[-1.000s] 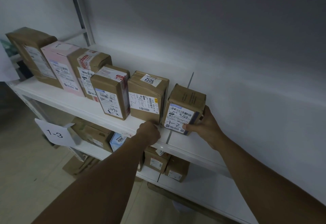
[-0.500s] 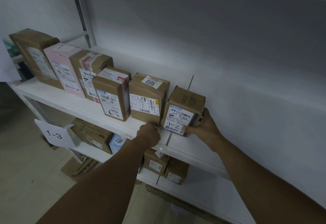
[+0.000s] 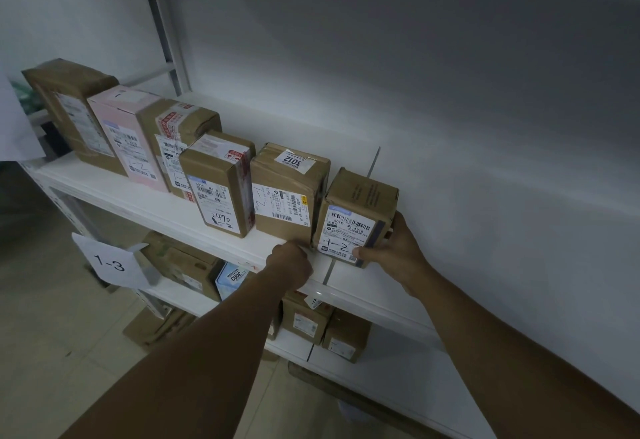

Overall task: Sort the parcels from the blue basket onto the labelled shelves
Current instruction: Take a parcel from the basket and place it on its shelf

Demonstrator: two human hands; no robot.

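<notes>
The upper white shelf point(image 3: 166, 206) carried six parcels in a row along its front edge, each with its printed label facing outward. From the left end stood a tall brown parcel point(image 3: 69, 103), a pink parcel point(image 3: 128, 134), a brown parcel bound with red-printed tape point(image 3: 180, 127), and a brown parcel with "1-2" handwritten on its label point(image 3: 218, 189). Next came a brown parcel with a "3012" sticker on top point(image 3: 287, 193).

The sixth, a small brown parcel marked "1-2" point(image 3: 360, 206), stood at the right end of the row, just beside the "3012" parcel and over the seam in the shelf board. It leaned slightly to the right. The right hand point(image 3: 394, 251) gripped it, the thumb across the lower right corner of its label and the fingers wrapped round its right side.

The left hand point(image 3: 291, 264) was curled into a fist at the front edge of the shelf, just below the lower right corner of the "3012" parcel. Nothing showed in its grasp.

The lower shelf point(image 3: 398, 366) bore a paper tag reading "1-3" point(image 3: 109, 262) hanging at its left front. On it lay a brown parcel point(image 3: 183, 265), a blue-and-white parcel numbered "3003" point(image 3: 232, 277), and two small brown parcels point(image 3: 304, 317) side by side further right. Another brown parcel point(image 3: 156, 328) lay beneath that shelf.
</notes>
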